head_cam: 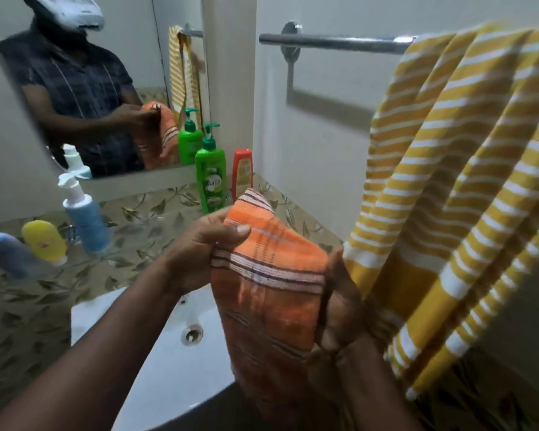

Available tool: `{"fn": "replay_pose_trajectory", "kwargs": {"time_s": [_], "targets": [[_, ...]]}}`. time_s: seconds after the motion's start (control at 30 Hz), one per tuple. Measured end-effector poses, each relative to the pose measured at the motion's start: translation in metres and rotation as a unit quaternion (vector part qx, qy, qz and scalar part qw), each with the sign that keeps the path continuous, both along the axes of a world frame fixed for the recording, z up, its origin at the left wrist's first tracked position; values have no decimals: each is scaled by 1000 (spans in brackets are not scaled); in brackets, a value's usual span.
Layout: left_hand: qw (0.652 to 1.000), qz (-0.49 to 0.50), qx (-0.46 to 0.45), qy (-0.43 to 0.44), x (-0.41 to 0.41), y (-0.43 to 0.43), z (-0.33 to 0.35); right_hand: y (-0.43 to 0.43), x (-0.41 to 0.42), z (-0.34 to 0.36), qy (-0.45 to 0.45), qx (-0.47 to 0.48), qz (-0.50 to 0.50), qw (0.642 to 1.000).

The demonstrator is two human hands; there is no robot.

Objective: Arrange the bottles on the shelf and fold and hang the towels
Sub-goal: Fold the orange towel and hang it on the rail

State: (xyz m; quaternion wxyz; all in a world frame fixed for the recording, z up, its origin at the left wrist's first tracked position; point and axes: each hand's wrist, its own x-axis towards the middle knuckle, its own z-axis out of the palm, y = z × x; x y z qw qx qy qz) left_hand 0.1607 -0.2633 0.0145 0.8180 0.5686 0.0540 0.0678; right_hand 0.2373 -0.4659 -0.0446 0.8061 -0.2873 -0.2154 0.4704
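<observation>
– Grips first: what are they on?
– Both are clamped on the folded orange cotton towel with dark and white stripes (pixel 268 290). The left grip (pixel 199 244) pinches its upper banded edge, thumb on top. The right grip (pixel 339 306) curls round the right-hand edge lower down, fingers behind the cloth.
– How does the towel lie?
– It is held in the air over the white ceramic sink (pixel 168 353), with its long axis hanging roughly downward.
– Where must it go?
– Onto the chrome towel bar (pixel 333 42), I judge. That bar sits up and to the right of both grips and runs left to right. Its right part carries the yellow-and-white striped towel (pixel 448 181), which hangs just beside the right grip. The bare stretch lies left of that.
– Which grip leads?
– The right grip is nearer the bar, so it likely lifts the towel up and over.
– Bottles?
– The green pump bottle (pixel 210 175) and the red plastic bottle (pixel 242 171) stand upright in the wall corner beyond the towel.
</observation>
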Motion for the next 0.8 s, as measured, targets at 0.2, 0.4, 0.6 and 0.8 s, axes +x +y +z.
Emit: {"fn": "replay_pose_trajectory", "kwargs": {"time_s": [0.2,0.4,0.6,0.8], "targets": [[993,4,101,-59,29,17,49,29,32,60,-81,-7,-173,982],[977,18,174,-122,52,57,113,66,55,141,-290,-74,-333,894],[956,16,149,-252,84,104,168,110,64,226,-466,-85,-466,747],[918,34,181,-352,139,130,236,148,94,309,-587,-139,-640,476]]}}
